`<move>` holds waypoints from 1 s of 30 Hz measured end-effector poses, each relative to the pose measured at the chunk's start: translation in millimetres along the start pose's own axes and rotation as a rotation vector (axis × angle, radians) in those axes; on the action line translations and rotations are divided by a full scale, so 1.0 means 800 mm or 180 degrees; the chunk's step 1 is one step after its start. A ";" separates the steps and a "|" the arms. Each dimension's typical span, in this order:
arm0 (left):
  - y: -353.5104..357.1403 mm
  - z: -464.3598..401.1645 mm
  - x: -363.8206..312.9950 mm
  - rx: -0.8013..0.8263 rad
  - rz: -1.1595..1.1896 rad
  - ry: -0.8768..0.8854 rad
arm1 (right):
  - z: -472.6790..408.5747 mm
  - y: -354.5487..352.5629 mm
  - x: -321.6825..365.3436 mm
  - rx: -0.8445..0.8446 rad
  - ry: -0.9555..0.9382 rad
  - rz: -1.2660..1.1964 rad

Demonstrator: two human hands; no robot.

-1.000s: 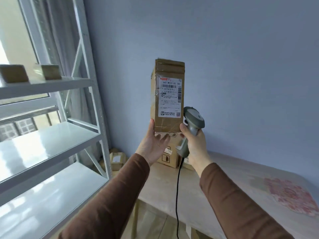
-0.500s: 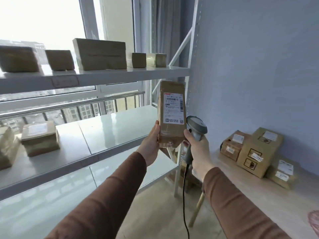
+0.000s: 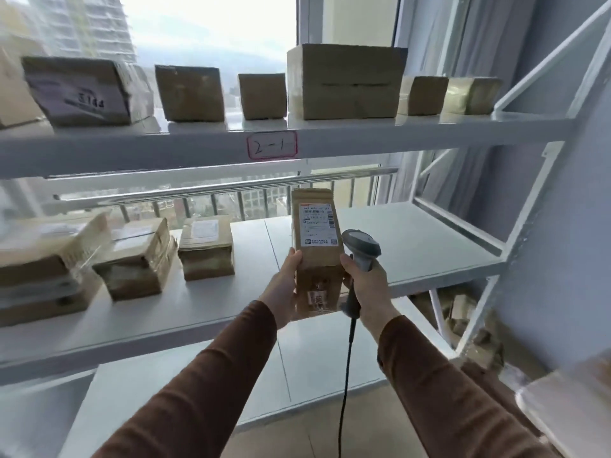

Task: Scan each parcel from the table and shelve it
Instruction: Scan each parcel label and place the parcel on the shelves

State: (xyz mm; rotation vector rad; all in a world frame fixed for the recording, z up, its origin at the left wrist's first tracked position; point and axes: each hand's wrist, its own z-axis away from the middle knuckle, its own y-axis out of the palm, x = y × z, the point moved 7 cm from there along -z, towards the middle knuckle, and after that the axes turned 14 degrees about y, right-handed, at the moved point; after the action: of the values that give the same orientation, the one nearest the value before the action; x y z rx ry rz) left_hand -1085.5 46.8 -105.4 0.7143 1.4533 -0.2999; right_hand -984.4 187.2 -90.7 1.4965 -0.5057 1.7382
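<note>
Head view shows the left hand (image 3: 281, 292) gripping an upright brown parcel (image 3: 316, 252) by its left side, label facing the camera, just before the white middle shelf (image 3: 429, 246), while the right hand (image 3: 367, 289) clenches a corded grey scanner (image 3: 360, 249) touching the parcel's right edge.

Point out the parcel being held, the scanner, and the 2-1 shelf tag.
held parcel (image 3: 316, 256): head view, on its brown front face below the white label.
scanner (image 3: 361, 243): head view, on its grey head.
2-1 shelf tag (image 3: 271, 145): head view, on the middle of the tag.
</note>
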 end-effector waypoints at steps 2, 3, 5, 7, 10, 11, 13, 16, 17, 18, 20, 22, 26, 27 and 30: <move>-0.026 -0.037 -0.004 -0.0205 -0.0079 0.0019 | -0.041 0.038 0.002 0.0151 0.0011 0.0095; -0.037 -0.054 -0.009 -0.0312 -0.0118 0.0034 | -0.061 0.055 0.004 0.0210 0.0034 0.0135; -0.053 -0.088 -0.017 -0.0473 -0.0145 0.0041 | -0.098 0.087 0.008 0.0345 0.0098 0.0157; -0.070 -0.120 -0.023 -0.0601 -0.0173 0.0075 | -0.132 0.117 0.012 0.0506 0.0176 0.0156; -0.090 -0.157 -0.028 -0.0702 -0.0189 0.0061 | -0.172 0.152 0.014 0.0649 0.0296 0.0129; -0.097 -0.166 -0.029 -0.0733 -0.0183 0.0034 | -0.182 0.162 0.014 0.0685 0.0337 0.0109; -0.109 -0.183 -0.031 -0.0772 -0.0178 -0.0021 | -0.201 0.181 0.013 0.0733 0.0393 0.0057; -0.126 -0.205 -0.035 -0.0830 -0.0143 -0.0097 | -0.223 0.205 0.011 0.0766 0.0434 0.0064; -0.133 -0.212 -0.035 -0.0850 -0.0149 -0.0109 | -0.229 0.213 0.011 0.0766 0.0452 0.0095; -0.140 -0.219 -0.035 -0.0872 -0.0152 -0.0115 | -0.234 0.220 0.010 0.0750 0.0473 0.0132; -0.153 -0.233 -0.035 -0.0914 -0.0158 -0.0139 | -0.242 0.232 0.009 0.0684 0.0505 0.0172; -0.164 -0.246 -0.033 -0.0932 -0.0156 -0.0182 | -0.247 0.240 0.008 0.0576 0.0512 0.0210; -0.173 -0.261 -0.032 -0.0903 -0.0154 -0.0228 | -0.252 0.249 0.007 0.0431 0.0477 0.0238; -0.174 -0.262 -0.031 -0.0882 -0.0182 -0.0256 | -0.252 0.250 0.006 0.0399 0.0487 0.0222; -0.177 -0.261 -0.035 -0.0814 -0.0326 -0.0373 | -0.249 0.250 0.004 0.0297 0.0482 0.0197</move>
State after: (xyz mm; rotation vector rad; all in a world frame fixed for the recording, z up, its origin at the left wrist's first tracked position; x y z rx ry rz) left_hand -1339.2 58.6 -107.0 0.4101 1.3879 -0.2252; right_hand -1265.9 208.1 -97.2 1.4121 -0.4009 1.9295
